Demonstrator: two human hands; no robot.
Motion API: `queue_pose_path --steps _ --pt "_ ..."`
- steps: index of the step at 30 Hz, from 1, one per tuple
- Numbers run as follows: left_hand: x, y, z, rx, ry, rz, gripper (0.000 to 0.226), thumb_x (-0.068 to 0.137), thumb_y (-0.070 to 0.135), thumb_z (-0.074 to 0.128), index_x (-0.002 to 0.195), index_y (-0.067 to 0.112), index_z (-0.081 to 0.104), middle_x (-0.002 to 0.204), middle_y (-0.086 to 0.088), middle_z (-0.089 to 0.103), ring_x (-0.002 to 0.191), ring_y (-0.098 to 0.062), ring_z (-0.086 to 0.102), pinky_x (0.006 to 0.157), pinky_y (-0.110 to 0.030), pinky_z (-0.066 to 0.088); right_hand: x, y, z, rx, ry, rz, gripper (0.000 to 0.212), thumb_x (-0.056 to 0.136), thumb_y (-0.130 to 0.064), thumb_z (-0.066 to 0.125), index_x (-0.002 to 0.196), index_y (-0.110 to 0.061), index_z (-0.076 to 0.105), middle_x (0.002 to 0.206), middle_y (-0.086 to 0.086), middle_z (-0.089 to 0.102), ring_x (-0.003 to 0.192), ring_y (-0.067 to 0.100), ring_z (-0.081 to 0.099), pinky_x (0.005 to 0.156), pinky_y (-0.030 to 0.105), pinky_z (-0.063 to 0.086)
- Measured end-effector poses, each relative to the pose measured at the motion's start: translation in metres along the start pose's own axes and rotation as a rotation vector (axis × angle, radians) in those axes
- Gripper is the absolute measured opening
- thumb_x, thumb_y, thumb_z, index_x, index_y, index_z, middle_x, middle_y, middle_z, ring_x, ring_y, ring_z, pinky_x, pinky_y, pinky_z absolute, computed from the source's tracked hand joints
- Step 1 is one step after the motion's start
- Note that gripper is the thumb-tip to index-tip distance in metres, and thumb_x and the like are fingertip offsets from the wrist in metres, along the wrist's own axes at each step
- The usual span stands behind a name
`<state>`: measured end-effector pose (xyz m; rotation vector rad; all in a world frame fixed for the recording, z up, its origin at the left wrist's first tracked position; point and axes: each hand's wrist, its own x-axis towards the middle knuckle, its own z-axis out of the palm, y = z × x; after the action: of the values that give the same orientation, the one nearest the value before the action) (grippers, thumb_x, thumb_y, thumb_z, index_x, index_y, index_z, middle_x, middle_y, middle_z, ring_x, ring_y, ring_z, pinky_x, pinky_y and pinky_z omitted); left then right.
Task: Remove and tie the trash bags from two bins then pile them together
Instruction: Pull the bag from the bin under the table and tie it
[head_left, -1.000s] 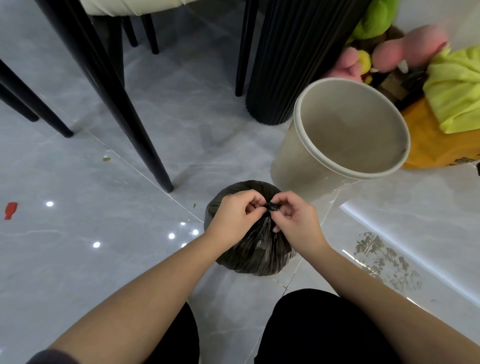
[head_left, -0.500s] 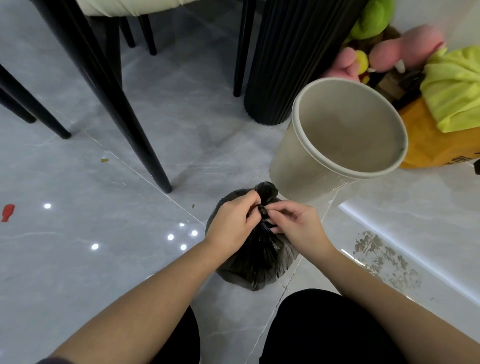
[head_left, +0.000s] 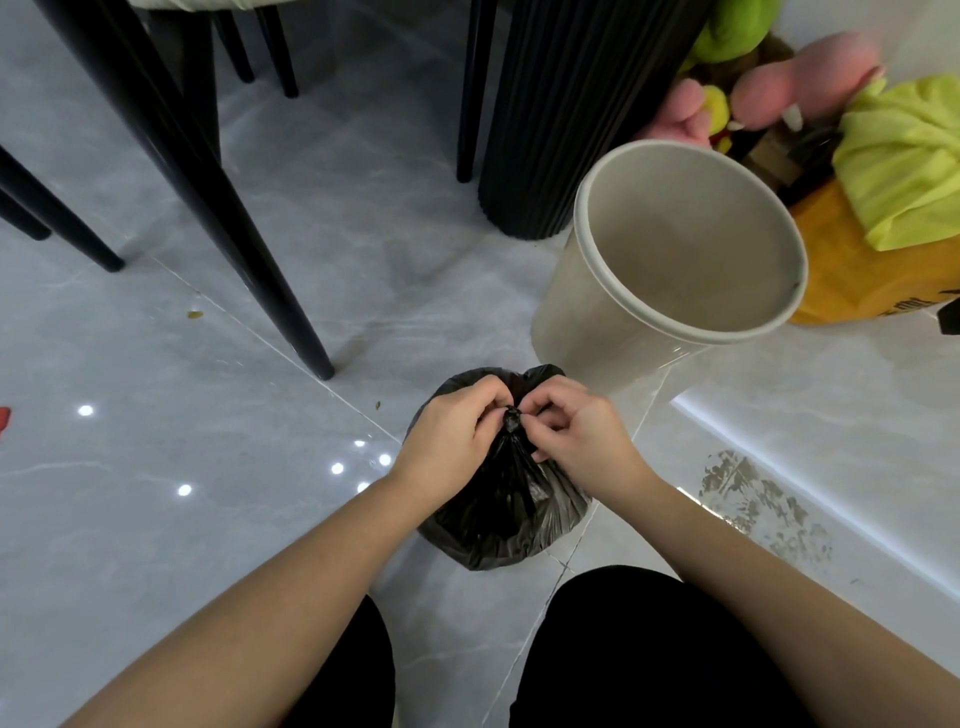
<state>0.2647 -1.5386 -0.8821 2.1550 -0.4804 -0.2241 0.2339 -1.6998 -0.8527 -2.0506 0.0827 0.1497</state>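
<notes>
A filled black trash bag (head_left: 506, 512) sits on the grey tiled floor just in front of my knees. Its gathered neck ends in a small knot (head_left: 511, 417) at the top. My left hand (head_left: 457, 431) pinches the bag's top from the left, and my right hand (head_left: 582, 428) pinches it from the right, fingertips meeting at the knot. Behind and to the right, a beige bin (head_left: 670, 270) stands with no bag in it, tilted toward me in this view. Only one bin and one bag are in view.
Black chair legs (head_left: 270, 291) rise at the left and a black ribbed cylinder (head_left: 566, 114) stands behind the bin. Plush toys (head_left: 789, 88), a yellow-green cloth (head_left: 904, 156) and an orange bag (head_left: 857, 280) crowd the right corner. Small crumbs (head_left: 194, 314) lie on the floor.
The loose flap that stuck up above my hands half a second ago has been drawn down into a tight small knot. My hands stay at the bag's top.
</notes>
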Motion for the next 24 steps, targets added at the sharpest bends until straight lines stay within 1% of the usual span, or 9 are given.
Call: queue_pose_path --steps 2,5,9,12,14,16,18,20,24 --pt "0.002 0.001 0.0 -0.01 -0.002 -0.022 0.005 0.088 0.015 0.054 0.09 0.02 0.055 0.066 0.012 0.051 0.059 -0.005 0.048 0.059 -0.021 0.036 0.0 0.002 0.001 -0.053 0.046 -0.036 0.016 0.082 0.002 0.064 0.075 -0.012 0.063 0.081 -0.004 0.056 0.052 0.016 0.062 0.051 0.04 0.056" --pt "0.0 0.002 -0.001 0.006 -0.012 0.004 0.005 0.088 0.015 0.054 0.091 0.019 0.055 0.07 0.011 0.053 0.059 -0.002 0.047 0.058 -0.021 0.035 0.0 0.005 0.003 -0.085 0.064 -0.05 0.013 0.081 0.002 0.064 0.074 -0.009 0.062 0.079 -0.004 0.056 0.051 0.018 0.062 0.052 0.044 0.054" --pt "-0.006 0.002 -0.001 0.068 -0.022 0.061 0.006 0.088 0.017 0.052 0.091 0.021 0.054 0.075 0.012 0.053 0.063 -0.008 0.045 0.059 -0.024 0.04 0.0 0.005 0.004 -0.088 0.064 -0.018 0.012 0.08 0.0 0.065 0.073 -0.008 0.061 0.077 -0.001 0.057 0.047 0.017 0.061 0.05 0.04 0.055" --pt "-0.008 0.003 -0.004 0.027 -0.039 0.043 0.007 0.087 0.018 0.053 0.094 0.022 0.055 0.078 0.012 0.055 0.063 -0.007 0.048 0.06 -0.021 0.04 0.001 0.003 0.004 -0.077 0.049 0.014 0.017 0.081 0.001 0.065 0.071 -0.012 0.06 0.076 0.001 0.058 0.044 0.01 0.057 0.046 0.024 0.051" --pt "-0.008 0.004 -0.006 -0.03 -0.088 -0.002 0.01 0.085 0.025 0.055 0.095 0.026 0.053 0.081 0.012 0.057 0.065 -0.008 0.054 0.06 -0.02 0.043 0.002 0.002 0.004 -0.072 0.028 0.024 0.024 0.081 0.003 0.064 0.07 -0.017 0.058 0.078 0.001 0.057 0.044 0.009 0.057 0.045 0.017 0.047" --pt "-0.008 0.007 -0.005 -0.069 -0.098 -0.037 0.011 0.083 0.029 0.057 0.093 0.029 0.053 0.081 0.012 0.057 0.067 -0.009 0.056 0.06 -0.018 0.045 0.002 0.003 0.003 -0.073 0.022 0.024 0.024 0.08 0.004 0.063 0.071 -0.018 0.058 0.08 0.002 0.057 0.045 0.01 0.056 0.046 0.018 0.047" --pt "-0.006 0.008 -0.003 -0.087 -0.061 -0.039 0.009 0.082 0.024 0.06 0.089 0.028 0.054 0.079 0.011 0.058 0.068 -0.009 0.057 0.063 -0.019 0.046 0.002 0.004 0.003 -0.065 0.019 0.019 0.02 0.079 0.004 0.063 0.073 -0.015 0.06 0.081 0.002 0.056 0.046 0.013 0.057 0.046 0.021 0.05" --pt "-0.005 0.009 -0.002 -0.1 -0.046 -0.038 0.01 0.081 0.019 0.062 0.086 0.024 0.056 0.076 0.009 0.059 0.069 -0.008 0.057 0.064 -0.021 0.048 0.002 0.004 0.002 -0.044 0.015 0.026 0.019 0.08 0.005 0.062 0.077 -0.014 0.061 0.08 0.003 0.057 0.046 0.011 0.055 0.046 0.02 0.05" --pt "-0.004 0.008 -0.002 -0.118 -0.08 -0.036 0.013 0.079 0.012 0.063 0.087 0.02 0.058 0.076 0.008 0.06 0.071 -0.008 0.058 0.066 -0.024 0.05 0.001 0.005 -0.001 -0.027 -0.026 0.017 0.017 0.081 0.005 0.061 0.088 -0.009 0.069 0.083 0.004 0.058 0.049 0.01 0.055 0.05 0.025 0.055"
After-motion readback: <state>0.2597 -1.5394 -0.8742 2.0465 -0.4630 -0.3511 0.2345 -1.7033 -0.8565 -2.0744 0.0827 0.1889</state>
